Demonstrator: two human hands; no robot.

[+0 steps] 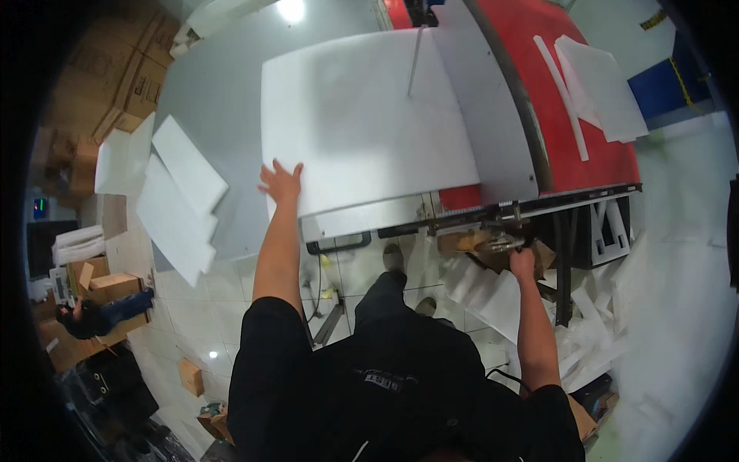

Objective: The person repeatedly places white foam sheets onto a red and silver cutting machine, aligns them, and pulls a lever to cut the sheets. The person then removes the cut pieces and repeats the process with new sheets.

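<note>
A large white foam sheet (377,123) lies across a grey tabletop and reaches to a grey upright panel (493,100) on its right. My left hand (282,183) rests with spread fingers on the sheet's left edge, close to the near corner. Below the table's front edge, my right hand (523,263) is closed beside a metal mechanism (500,243). What it grips there is too small and dark to make out.
Several white foam pieces (181,192) lie on the grey table (215,85) at left. More foam, including a thin strip (566,108), sits on the red surface (516,31). Foam scraps (493,296) cover the floor at right. At far left, a person (96,317) is among cardboard boxes (104,69).
</note>
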